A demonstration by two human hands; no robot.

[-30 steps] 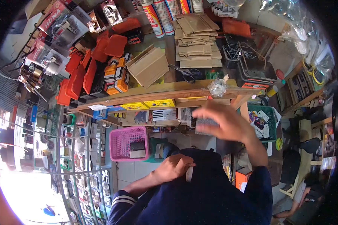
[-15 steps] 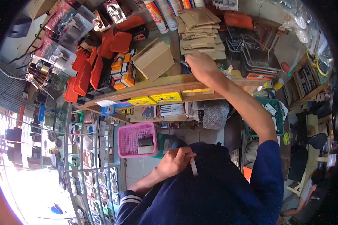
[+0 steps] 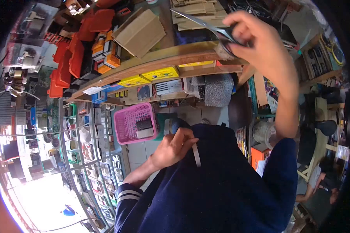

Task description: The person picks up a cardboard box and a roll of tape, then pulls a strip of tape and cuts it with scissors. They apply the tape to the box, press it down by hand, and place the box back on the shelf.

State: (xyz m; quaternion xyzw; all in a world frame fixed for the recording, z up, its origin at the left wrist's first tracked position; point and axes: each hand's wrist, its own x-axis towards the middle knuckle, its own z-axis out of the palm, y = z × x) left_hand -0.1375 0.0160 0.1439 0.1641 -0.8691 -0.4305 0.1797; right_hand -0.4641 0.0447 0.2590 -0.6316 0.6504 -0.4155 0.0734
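My right hand is raised over the wooden shelf edge, its fingers in the dark handles of a pair of scissors. The long blades point to the upper left, above the stack of folded brown cardboard. In front of my dark blue shirt, my left hand is closed in a pinch on a narrow pale strip, which hangs down from the fingertips. An open cardboard box lies on the shelf, left of the scissors.
Orange bins and small orange-black boxes line the shelf. Yellow boxes lie below its edge. A pink basket stands near my left hand. At the far right, another person's arm shows.
The scissors have come up off the shelf area in my right hand, with their blades now in view. The camera view has shifted, and my left hand still holds the strip.
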